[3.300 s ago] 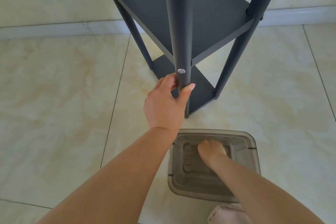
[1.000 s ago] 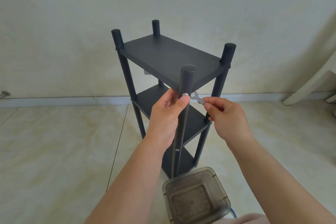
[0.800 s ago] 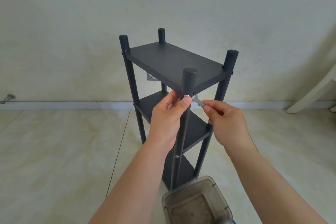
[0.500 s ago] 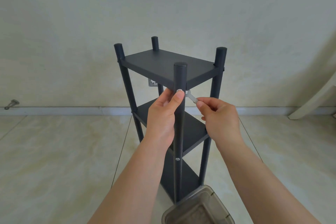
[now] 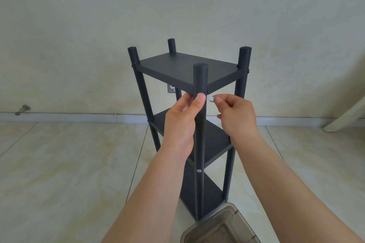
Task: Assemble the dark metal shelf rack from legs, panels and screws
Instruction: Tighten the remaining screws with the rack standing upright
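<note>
No writing to read anywhere here: nothing legible on the dark shelf rack (image 5: 189,73), nothing on the clear plastic box (image 5: 223,227) at the bottom edge, and the small metal plate (image 5: 171,88) on the wall shows no readable marks

Both hands raised, left hand (image 5: 181,122) curled, right hand (image 5: 236,116) (seemingly) pinching.

Home room: tiled floor (image 5: 59,173), skirting board (image 5: 79,118).
</note>
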